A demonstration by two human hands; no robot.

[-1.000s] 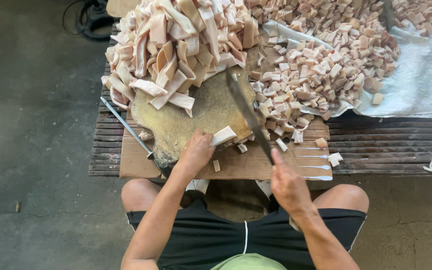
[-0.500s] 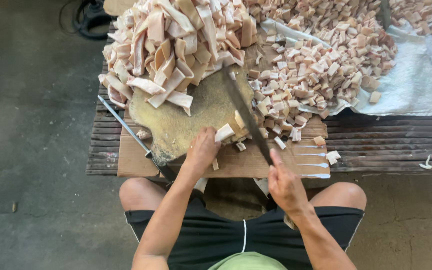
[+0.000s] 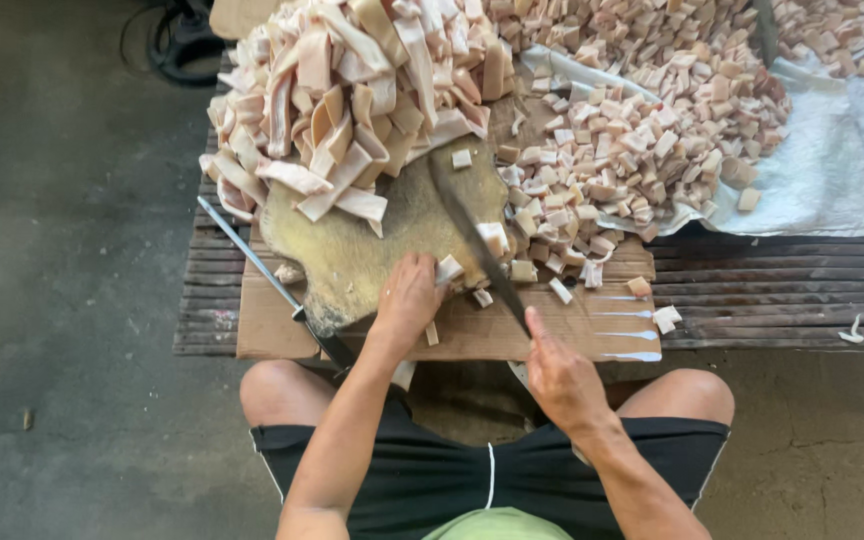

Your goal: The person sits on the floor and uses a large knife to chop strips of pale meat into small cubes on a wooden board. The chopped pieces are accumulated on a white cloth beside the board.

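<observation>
Both arms reach forward: left hand fingers pinching strip; right hand fingers clenched round knife.

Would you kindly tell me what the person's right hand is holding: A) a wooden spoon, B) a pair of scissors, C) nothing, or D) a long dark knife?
D: the right hand grips the handle of a long dark knife whose blade lies across the round chopping board, beside the pale strip under the left hand.

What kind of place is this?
Probably an outdoor or workshop food-cutting spot: a low slatted wooden platform on a bare concrete floor, heaps of pale cut strips and small cubes.
</observation>
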